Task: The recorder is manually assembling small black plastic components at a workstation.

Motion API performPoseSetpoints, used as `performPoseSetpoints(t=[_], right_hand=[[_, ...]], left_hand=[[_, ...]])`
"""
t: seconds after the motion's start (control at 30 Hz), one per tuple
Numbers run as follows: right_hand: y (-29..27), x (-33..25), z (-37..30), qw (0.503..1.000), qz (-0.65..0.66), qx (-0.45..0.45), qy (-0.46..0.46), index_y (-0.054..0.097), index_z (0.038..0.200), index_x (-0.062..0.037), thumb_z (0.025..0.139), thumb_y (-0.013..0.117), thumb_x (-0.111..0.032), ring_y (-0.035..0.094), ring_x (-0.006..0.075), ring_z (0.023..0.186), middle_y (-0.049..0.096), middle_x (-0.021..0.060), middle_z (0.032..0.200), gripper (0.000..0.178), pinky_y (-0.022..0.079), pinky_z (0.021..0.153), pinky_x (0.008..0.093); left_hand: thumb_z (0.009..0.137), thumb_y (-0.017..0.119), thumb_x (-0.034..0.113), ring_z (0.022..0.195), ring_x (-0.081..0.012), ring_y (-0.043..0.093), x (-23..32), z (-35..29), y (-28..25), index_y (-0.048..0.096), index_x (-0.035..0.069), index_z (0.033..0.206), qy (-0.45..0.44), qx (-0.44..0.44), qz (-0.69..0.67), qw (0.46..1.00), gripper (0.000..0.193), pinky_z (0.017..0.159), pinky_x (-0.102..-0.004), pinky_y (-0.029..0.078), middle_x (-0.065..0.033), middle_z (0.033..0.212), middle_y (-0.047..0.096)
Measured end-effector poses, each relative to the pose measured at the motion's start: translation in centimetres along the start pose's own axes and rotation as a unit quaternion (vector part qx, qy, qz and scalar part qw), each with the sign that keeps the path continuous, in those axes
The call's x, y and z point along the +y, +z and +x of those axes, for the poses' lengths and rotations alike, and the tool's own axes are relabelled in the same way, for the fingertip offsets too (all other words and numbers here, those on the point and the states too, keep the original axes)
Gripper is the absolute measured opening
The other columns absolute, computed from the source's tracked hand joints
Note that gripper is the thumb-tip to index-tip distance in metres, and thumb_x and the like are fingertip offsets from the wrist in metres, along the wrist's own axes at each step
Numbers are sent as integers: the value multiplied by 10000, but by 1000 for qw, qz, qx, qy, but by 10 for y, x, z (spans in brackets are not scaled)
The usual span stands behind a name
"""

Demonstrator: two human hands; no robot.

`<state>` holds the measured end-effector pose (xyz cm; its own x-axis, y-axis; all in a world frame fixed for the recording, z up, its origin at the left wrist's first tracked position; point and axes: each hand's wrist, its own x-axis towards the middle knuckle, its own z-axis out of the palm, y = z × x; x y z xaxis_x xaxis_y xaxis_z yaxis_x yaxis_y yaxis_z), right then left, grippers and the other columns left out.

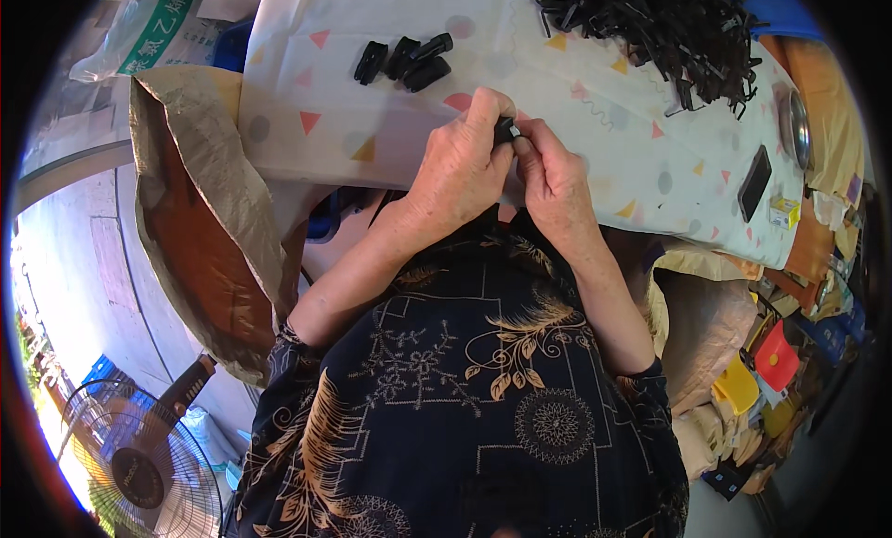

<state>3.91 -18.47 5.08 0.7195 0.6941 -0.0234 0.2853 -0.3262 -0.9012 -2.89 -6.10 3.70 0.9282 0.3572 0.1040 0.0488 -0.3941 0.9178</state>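
Over the near edge of the table my two hands meet at a small black piece (505, 130) with a pale spot at its right end; its exact kind is hidden by the fingers. My left hand (462, 162) is closed round its left side. The thumb and forefinger of my right hand (555, 177) pinch at the pale end. Beyond my left hand lie several black, rounded plastic-looking pieces (426, 73), grouped together. A large heap of thin black pieces (655, 27) covers the far right of the table.
A patterned white cloth covers the table (344, 120). On its right are a dark phone-like slab (754, 183), a small yellow box (785, 213) and a metal bowl (795, 129). An open woven sack (218, 138) stands left; a fan (139, 478) is lower left.
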Motion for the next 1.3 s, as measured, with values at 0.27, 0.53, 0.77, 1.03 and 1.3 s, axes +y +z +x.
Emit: performPoseSetpoints(t=[0.27, 0.53, 0.77, 1.03, 1.3], right_hand=[[-15, 21, -7, 990, 132, 44, -24, 524, 1119, -17, 959, 501, -115, 577, 151, 597, 625, 89, 763, 189, 465, 571, 270], [-46, 33, -14, 931, 361, 36, 50, 561, 1069, -41, 925, 598, -196, 459, 45, 541, 603, 15, 818, 215, 329, 473, 166], [-66, 49, -17, 881, 459, -70, 90, 589, 963, -35, 877, 670, -174, 434, 10, 565, 532, -43, 717, 182, 291, 463, 158], [-70, 47, -23, 922, 380, -41, 68, 603, 937, -34, 875, 671, -165, 451, 27, 651, 521, -45, 729, 159, 351, 575, 184], [-46, 32, -26, 946, 307, 28, 98, 579, 1084, -2, 945, 571, -234, 443, 28, 601, 515, -27, 680, 271, 358, 531, 186]], left_hand=[[826, 571, 6, 661, -338, 602, 16, 11, 6, 436, 57, 1073, 8, 11, -34, 999, 285, 556, -382, 473, -139, 792, 600], [937, 480, 69, 664, -119, 534, 31, 15, 9, 442, 88, 1313, -194, -93, -513, 831, 379, 559, -228, 399, -54, 892, 575], [956, 498, 140, 676, -117, 543, 35, 15, 16, 397, 82, 1385, -204, -296, -460, 812, 445, 526, -183, 360, -59, 879, 564], [935, 494, 33, 705, -137, 604, 44, 8, 31, 448, 62, 1328, -142, -248, -293, 913, 398, 616, -228, 482, -82, 919, 579], [919, 520, 0, 862, -120, 617, 36, 0, 31, 502, 34, 1280, -27, -130, -42, 990, 363, 721, -255, 531, -76, 1048, 621]])
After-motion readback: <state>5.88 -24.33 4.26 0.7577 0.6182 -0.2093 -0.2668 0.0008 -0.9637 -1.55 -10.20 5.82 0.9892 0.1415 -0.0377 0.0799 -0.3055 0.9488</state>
